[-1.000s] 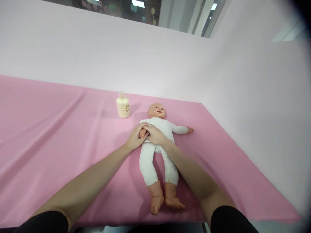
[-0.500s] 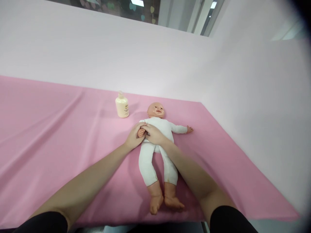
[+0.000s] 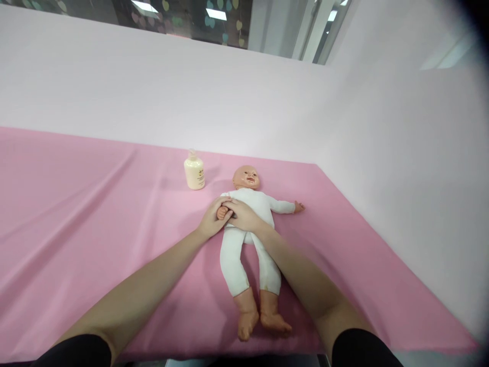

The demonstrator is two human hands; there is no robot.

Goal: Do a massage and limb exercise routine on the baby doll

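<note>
A baby doll [image 3: 260, 204] with a white cloth body lies on its back on the pink sheet, head away from me and bare feet toward me. One of its arms, on my left, is bent in between my hands. My left hand [image 3: 211, 218] wraps round that arm from the outer side, and the doll's small fist pokes out by my thumb. From the other side my right hand [image 3: 244, 215] closes over the same arm, its fingertips meeting my left fingers. The doll's other arm stretches out to the right, untouched.
A cream pump bottle [image 3: 194, 173] stands upright left of the doll's head. The pink sheet [image 3: 95, 204] has folds on the left. A white wall [image 3: 153, 97] rises behind and to the right, with a window [image 3: 214, 25] above.
The view has tilted up slightly, so everything sits a little lower. Both hands keep their hold on the doll's arm, with hardly any shift.
</note>
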